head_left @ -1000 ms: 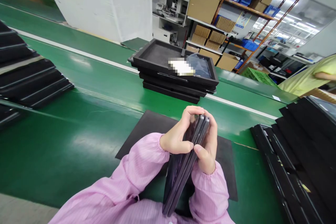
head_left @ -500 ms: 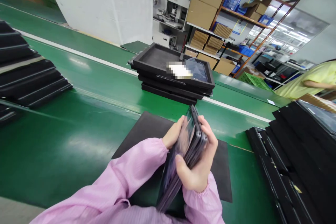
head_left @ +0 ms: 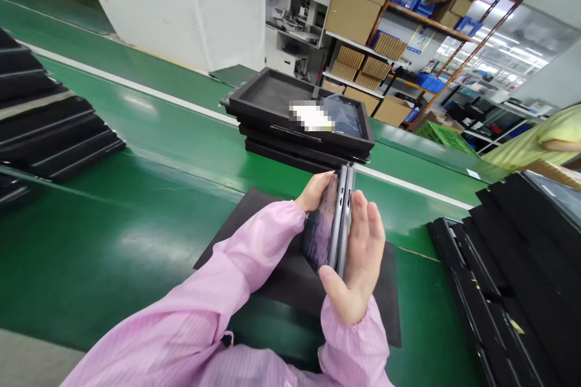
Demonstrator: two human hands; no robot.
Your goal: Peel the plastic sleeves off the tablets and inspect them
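Note:
Two flat dark tablets (head_left: 341, 221), pressed face to face, stand on edge between my hands above a dark mat (head_left: 272, 278). A glossy, reflecting screen faces left, and small ports show along the grey edges. My left hand (head_left: 316, 191) grips their far left side, its fingers partly hidden behind them. Against the right side lies my right hand (head_left: 361, 254), fingers stretched along the face and thumb at the near edge, steadying the pair. Beyond them is a stack of black trays (head_left: 272, 100), the top one holding a dark panel and a blurred white patch.
Black trays are piled in a leaning stack at left (head_left: 49, 115) and another at right (head_left: 521, 272). The green worktop (head_left: 113, 242) runs across. Behind are a white partition (head_left: 172, 6), shelving with cartons (head_left: 358, 18), and a person in yellow (head_left: 531, 139).
The tablets have swung from tilted to nearly upright, their edges now turned towards me. My left hand has moved up and away; the right hand's fingers have straightened along the side.

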